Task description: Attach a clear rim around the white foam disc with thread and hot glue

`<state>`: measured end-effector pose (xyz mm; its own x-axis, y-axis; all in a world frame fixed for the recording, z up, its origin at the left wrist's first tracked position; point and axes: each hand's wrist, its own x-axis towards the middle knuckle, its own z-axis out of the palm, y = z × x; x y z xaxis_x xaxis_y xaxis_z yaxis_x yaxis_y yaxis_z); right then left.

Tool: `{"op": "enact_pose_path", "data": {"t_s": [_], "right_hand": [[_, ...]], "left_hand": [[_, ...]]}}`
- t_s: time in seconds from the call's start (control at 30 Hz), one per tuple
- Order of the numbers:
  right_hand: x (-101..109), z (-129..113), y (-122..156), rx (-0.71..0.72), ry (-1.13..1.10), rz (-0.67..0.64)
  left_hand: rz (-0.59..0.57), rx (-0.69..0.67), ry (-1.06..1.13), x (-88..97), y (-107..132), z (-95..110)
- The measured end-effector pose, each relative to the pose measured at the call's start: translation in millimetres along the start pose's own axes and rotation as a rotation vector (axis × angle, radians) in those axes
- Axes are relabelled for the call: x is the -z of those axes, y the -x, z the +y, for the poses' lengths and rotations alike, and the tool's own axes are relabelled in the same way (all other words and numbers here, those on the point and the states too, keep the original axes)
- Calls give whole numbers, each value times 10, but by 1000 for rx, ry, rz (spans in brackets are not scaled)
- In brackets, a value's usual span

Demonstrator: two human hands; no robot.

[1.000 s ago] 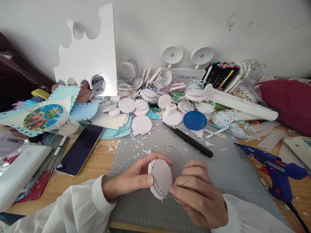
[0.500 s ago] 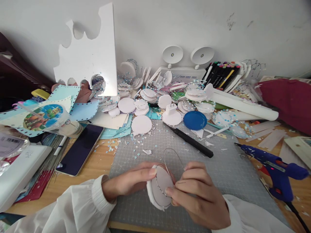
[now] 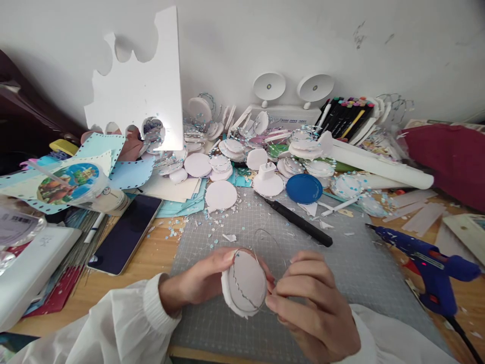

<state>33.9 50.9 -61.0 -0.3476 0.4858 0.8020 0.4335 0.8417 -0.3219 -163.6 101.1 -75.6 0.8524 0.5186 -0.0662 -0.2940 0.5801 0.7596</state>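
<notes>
My left hand [image 3: 212, 270] is closed on a round white foam disc [image 3: 250, 280], thumb on its upper left edge and fingers behind it. The disc is tilted, its flat face turned up toward me. A thin twisted wire [image 3: 237, 283] runs across that face, and a loose loop of it arches above the disc. My right hand [image 3: 310, 303] pinches the wire at the disc's lower right side, its fingertips just off the rim. Below them lies the grey cutting mat [image 3: 204, 323]. A black pen-shaped tool [image 3: 299, 222] rests on the mat beyond my right hand.
A blue glue gun [image 3: 420, 263] lies at the right with its cord. At the left are a phone [image 3: 127, 232] and a bundle of thin wires [image 3: 81, 247]. Several white discs [image 3: 222, 195], a blue lid [image 3: 304, 188] and markers [image 3: 344, 119] crowd the back.
The disc has shifted slightly up and left and turned more toward me. My right fingertips have moved off its face to beside its rim, still pinching the wire.
</notes>
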Motion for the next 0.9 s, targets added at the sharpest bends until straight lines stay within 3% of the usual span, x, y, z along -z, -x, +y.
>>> {"op": "enact_pose_path", "data": {"t_s": [0.43,0.63,0.9], "right_hand": [[-49,-38,45,28,69,-25],[-102,-32,73,9,114,-40],[-131,-6,30,-116,155,-17]], "left_hand": [[-121,190,138,44,30,-79],[-85,111,248,22,37,-26],[7,-81,271,35,32,19]]}}
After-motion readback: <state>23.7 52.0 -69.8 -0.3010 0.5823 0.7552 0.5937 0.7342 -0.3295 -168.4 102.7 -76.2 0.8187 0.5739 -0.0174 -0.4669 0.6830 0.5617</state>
